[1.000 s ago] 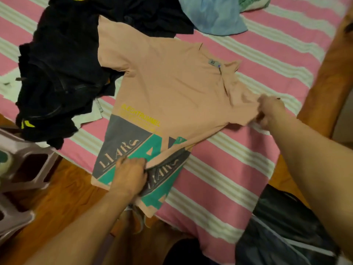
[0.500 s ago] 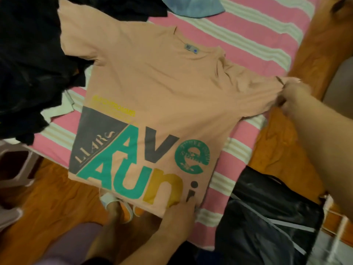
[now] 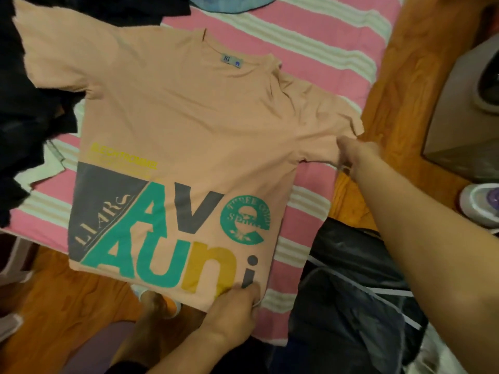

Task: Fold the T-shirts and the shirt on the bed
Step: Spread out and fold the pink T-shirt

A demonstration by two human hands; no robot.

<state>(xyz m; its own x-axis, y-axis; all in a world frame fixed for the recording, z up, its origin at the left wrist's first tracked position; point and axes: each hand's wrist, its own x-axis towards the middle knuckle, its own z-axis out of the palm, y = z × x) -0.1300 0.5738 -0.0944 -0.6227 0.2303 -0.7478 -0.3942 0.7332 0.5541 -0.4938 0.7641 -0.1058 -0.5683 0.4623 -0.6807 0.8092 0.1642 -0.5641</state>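
Warm dim light; soft blur; edges distorted

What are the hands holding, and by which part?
Both hold the T-shirt: left hand pinches the hem corner, right hand grips the sleeve edge.

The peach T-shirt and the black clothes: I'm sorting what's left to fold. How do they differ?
The peach T-shirt lies spread flat, print up; the black clothes sit bunched in a heap. Both hands hold the T-shirt; neither touches the black clothes. Both lie on the striped bed.
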